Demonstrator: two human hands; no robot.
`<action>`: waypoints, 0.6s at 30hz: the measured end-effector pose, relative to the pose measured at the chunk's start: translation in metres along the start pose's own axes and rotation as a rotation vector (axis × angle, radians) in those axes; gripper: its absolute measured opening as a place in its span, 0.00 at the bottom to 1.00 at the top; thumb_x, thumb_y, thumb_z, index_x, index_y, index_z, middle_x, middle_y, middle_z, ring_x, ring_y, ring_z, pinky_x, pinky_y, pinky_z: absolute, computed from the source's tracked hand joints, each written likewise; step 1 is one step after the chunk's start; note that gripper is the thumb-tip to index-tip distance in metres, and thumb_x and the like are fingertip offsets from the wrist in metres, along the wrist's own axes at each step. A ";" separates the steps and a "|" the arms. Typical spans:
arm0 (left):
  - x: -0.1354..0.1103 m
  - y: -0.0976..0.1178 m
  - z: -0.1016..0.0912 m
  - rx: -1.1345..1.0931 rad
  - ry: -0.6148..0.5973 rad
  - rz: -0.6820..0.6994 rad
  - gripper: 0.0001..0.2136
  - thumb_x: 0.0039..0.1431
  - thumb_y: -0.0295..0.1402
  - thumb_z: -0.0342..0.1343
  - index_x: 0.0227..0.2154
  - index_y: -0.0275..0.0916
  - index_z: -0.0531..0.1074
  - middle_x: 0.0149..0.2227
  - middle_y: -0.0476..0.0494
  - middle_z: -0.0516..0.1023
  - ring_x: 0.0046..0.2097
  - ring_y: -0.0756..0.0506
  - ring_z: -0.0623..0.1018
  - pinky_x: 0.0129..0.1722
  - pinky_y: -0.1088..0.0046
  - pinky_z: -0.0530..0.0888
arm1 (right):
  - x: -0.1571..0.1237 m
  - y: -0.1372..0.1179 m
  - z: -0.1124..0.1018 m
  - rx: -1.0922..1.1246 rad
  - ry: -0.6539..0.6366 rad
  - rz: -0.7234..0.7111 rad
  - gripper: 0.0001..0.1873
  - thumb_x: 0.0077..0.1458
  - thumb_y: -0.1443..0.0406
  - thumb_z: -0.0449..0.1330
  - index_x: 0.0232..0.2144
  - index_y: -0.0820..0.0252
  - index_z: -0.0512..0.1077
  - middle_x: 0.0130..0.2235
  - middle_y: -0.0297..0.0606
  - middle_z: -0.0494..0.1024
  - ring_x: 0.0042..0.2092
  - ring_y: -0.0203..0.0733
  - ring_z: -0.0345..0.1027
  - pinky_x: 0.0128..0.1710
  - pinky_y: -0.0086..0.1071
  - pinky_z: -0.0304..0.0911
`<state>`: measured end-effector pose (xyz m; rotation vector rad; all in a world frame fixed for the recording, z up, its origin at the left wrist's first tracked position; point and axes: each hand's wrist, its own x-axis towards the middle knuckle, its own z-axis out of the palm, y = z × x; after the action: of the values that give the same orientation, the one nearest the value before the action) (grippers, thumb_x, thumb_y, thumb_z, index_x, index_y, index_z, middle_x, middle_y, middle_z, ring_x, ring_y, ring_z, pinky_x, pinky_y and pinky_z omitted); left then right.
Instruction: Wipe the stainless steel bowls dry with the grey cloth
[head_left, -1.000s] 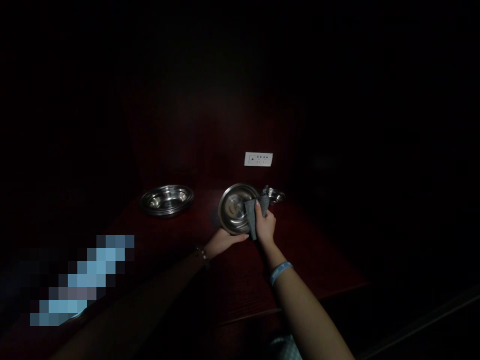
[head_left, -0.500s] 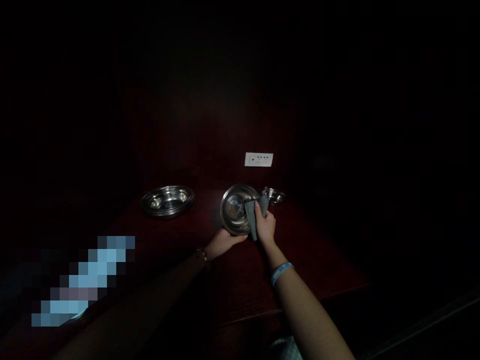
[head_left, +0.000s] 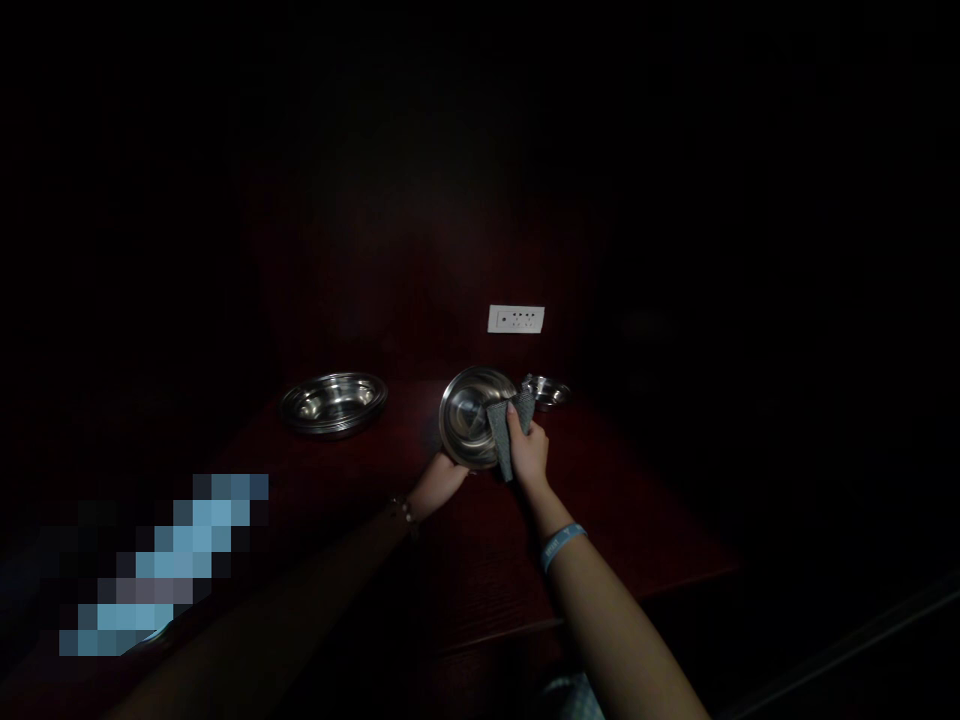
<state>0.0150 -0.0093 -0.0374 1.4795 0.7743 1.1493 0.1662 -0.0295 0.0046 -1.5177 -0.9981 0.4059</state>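
A shiny steel bowl (head_left: 466, 420) is tilted with its inside facing me, above the dark red table. My left hand (head_left: 441, 486) grips it from below at its lower rim; most of those fingers are hidden behind the bowl. My right hand (head_left: 528, 452) is closed on a folded grey cloth (head_left: 501, 438), thumb on top. The cloth lies over the bowl's right rim, partly covering the inside. Behind my right hand stands a smaller steel bowl (head_left: 553, 390), partly hidden by the cloth.
Nested steel basins (head_left: 334, 428) stand at the left on the dark red table (head_left: 615, 500). A white socket plate (head_left: 516, 319) is on the back wall. A pixelated bright blue object (head_left: 172, 560) lies at lower left. The surroundings are very dark.
The left thumb, visible along the bowl's lower rim before, is now mostly out of sight. The cloth and right hand stay at nearly the same spot on the rim.
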 end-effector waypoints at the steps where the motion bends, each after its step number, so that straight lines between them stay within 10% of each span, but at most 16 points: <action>1: 0.000 0.001 0.000 -0.013 0.022 0.004 0.10 0.52 0.29 0.64 0.38 0.35 0.79 0.39 0.40 0.84 0.46 0.39 0.80 0.52 0.57 0.75 | 0.000 0.000 0.000 0.005 -0.005 0.002 0.30 0.55 0.41 0.55 0.29 0.60 0.80 0.30 0.43 0.84 0.34 0.48 0.77 0.30 0.32 0.63; 9: 0.004 0.010 0.001 -0.183 0.167 -0.006 0.13 0.53 0.30 0.63 0.43 0.36 0.78 0.45 0.38 0.83 0.53 0.39 0.79 0.54 0.61 0.75 | -0.001 -0.001 0.001 -0.007 -0.020 0.000 0.33 0.54 0.39 0.54 0.29 0.62 0.79 0.30 0.45 0.83 0.33 0.47 0.77 0.30 0.31 0.62; 18: 0.001 0.012 0.002 -0.078 0.142 -0.168 0.15 0.61 0.35 0.54 0.49 0.36 0.69 0.30 0.49 0.78 0.23 0.52 0.76 0.24 0.77 0.71 | 0.006 0.009 0.004 -0.047 0.004 0.072 0.33 0.60 0.42 0.50 0.33 0.63 0.81 0.35 0.51 0.85 0.38 0.51 0.79 0.34 0.33 0.67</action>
<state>0.0164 -0.0120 -0.0252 1.2534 0.9228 1.1521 0.1700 -0.0216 -0.0027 -1.5999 -0.9573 0.4328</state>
